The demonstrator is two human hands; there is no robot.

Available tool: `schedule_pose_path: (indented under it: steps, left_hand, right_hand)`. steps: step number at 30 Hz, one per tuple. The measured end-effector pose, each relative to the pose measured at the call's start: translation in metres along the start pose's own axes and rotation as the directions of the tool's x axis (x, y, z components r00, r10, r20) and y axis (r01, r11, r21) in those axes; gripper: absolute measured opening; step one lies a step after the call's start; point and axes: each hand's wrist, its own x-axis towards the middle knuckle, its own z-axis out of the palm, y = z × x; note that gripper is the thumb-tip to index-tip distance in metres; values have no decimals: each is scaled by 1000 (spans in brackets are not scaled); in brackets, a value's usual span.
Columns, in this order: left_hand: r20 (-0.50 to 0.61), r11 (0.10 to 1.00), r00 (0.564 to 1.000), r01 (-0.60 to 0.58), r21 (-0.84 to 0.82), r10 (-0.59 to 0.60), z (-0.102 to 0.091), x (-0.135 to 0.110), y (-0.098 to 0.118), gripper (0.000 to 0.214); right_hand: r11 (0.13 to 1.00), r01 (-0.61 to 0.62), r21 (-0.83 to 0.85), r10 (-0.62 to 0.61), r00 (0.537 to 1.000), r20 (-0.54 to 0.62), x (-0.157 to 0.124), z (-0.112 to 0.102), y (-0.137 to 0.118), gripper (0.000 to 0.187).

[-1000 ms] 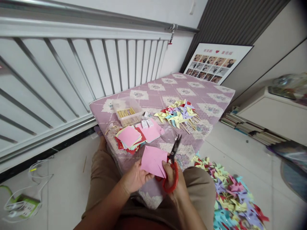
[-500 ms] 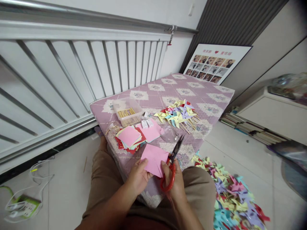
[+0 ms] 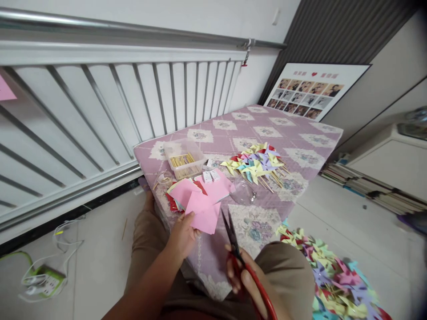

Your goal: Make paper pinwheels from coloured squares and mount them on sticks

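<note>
Pinched at its lower left corner, a pink paper square (image 3: 204, 214) is in my left hand (image 3: 183, 235), over the near end of the cloth-covered table. My right hand (image 3: 245, 271) grips red-handled scissors (image 3: 233, 238), their dark blades slightly apart and pointing up and away, clear of the paper. Just beyond the held square lie a stack of coloured paper squares (image 3: 183, 192) and another pink pile (image 3: 216, 186) with small white boxes (image 3: 211, 176) on it. The far corners of the stack show; the held square hides part of it.
A clear plastic box (image 3: 187, 162) of short sticks stands behind the stack. Finished paper pinwheels (image 3: 255, 162) lie on the table, and a larger pinwheel heap (image 3: 333, 275) covers the floor at right. A radiator (image 3: 150, 98) runs along the left; a power strip (image 3: 50, 282) lies on the floor.
My right hand has drawn the scissors down and away from the paper and turned them. My left hand has moved the pink square left, partly over the stack.
</note>
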Motion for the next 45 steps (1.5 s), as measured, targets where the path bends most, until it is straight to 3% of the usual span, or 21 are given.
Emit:
schedule_pose_path:
  steps: [3,12,17,28,45]
  left_hand:
    - [36,1000,999,-17,18,17,0,1,6,21]
    - [54,999,999,-4,39,2,-1,-3,13,12]
    - [86,1000,996,-13,15,12,-4,-2,12,15]
    - [58,999,998,21,-44,-19,-7,-2,9,11]
    - [84,998,996,-24,53,19,0,-9,7,15]
  right_hand:
    - [997,-54,50,45,987,155,-8,2,8,62]
    - [987,-164,0,161,970,181,-13,6,16,59]
    - [991,-130,-4,128,963,237,-9,5,21,64]
    - [991,-133,-32,137,959,247,-9,4,33,64]
    - [984,-180,-10,179,968,173,-7,8,37,65]
